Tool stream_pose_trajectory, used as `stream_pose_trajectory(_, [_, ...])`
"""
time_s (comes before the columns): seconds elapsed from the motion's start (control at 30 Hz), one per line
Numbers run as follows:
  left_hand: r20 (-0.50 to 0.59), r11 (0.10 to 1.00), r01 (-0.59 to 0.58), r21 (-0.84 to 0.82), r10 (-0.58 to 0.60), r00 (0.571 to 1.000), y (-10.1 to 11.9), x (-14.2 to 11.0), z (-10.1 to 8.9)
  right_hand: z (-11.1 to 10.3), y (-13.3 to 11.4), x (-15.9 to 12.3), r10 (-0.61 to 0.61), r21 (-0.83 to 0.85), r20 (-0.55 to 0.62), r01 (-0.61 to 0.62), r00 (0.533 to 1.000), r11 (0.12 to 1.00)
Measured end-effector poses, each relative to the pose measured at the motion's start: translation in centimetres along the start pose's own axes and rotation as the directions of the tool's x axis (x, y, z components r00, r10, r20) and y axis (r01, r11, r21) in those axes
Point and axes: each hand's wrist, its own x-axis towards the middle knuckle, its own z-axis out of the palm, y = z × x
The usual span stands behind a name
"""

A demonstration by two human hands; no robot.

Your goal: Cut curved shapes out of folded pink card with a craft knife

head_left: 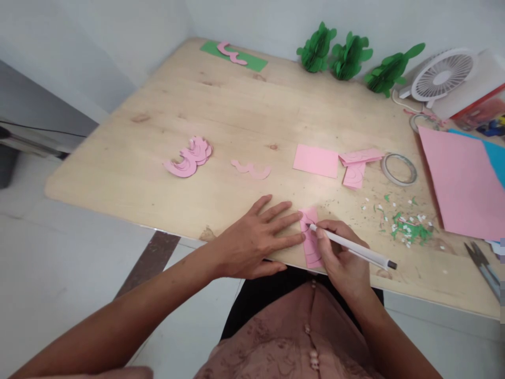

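Observation:
A narrow strip of pink paper (pixel 311 247) lies at the table's front edge, with curved pen lines on it. My left hand (pixel 260 239) rests flat with its fingers spread, and two fingertips press the strip's left side. In my right hand (pixel 347 258) is a white pen (pixel 355 248), its tip on the strip near the upper part and its dark end pointing right. Beyond the hands lie a thin wavy pink cutout (pixel 252 169), a pile of scalloped pink cutouts (pixel 189 158), a pink rectangle (pixel 315 161) and folded pink pieces with drawn curves (pixel 355 176).
Right of the hands are a tape roll (pixel 399 169), green and white paper scraps (pixel 410 230), pink sheets (pixel 465 184) and scissors (pixel 484 268). Green paper plants (pixel 349 55) and a white fan (pixel 444 76) line the wall. A green strip (pixel 254 62) lies far left.

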Motion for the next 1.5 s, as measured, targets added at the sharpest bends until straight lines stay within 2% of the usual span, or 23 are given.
stream_pose_trajectory(0.47, [0.011, 1.0, -0.004, -0.002, 0.004, 1.0, -0.1, -0.1, 0.2, 0.1, -0.5, 0.5, -0.069, -0.014, 0.027, 0.069, 0.997, 0.998])
stream_pose_trajectory(0.97, [0.013, 1.0, 0.0, -0.014, 0.0, 1.0, 0.0, -0.1, 0.1, 0.2, -0.8, 0.9, -0.069, 0.009, 0.071, 0.068, 0.995, 0.998])
stream_pose_trajectory(1.33, [0.008, 1.0, 0.008, -0.015, -0.008, 1.0, 0.0, 0.0, -0.1, -0.6, -0.3, -0.6, 0.06, 0.026, -0.025, -0.059, 0.998, 0.998])
stream_pose_trajectory(1.5, [0.019, 1.0, -0.003, -0.013, 0.003, 1.0, -0.1, 0.0, -0.2, -1.7, -0.5, -1.4, -0.067, 0.016, 0.029, 0.067, 0.997, 0.998])
